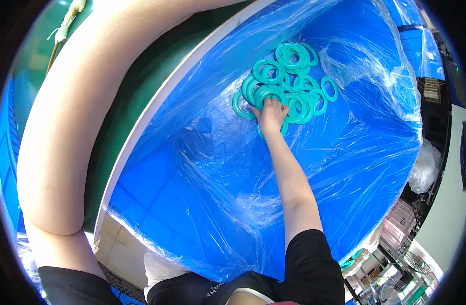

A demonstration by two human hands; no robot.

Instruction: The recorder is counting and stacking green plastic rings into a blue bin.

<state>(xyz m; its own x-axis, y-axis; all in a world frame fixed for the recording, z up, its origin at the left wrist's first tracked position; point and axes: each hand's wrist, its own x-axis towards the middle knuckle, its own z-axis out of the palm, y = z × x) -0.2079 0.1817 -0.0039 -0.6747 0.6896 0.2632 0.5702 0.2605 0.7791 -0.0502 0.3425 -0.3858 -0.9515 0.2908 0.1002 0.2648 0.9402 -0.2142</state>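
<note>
My right hand (pixel 271 117) reaches down into a blue bin (pixel 202 147) lined with clear plastic film. Its fingers curl over the inner edge of a turquoise ring (pixel 265 90), and the thumb lies along the outside. Several more flat turquoise rings (pixel 280 57) overlap in a loose heap around and beyond the hand. One ring (pixel 335 91) sits at the heap's right side. My left arm stretches up the left side of the picture and leaves it at the top, so the left hand is hidden from view.
A pale rim (pixel 156 91) edges a dark green surface (pixel 111 127) beneath my left arm. Clear film (pixel 400 76) drapes over the bin's right side. A crumpled clear plastic bag (pixel 425 165) lies farther right. Fans and metal racks (pixel 390 290) stand at lower right.
</note>
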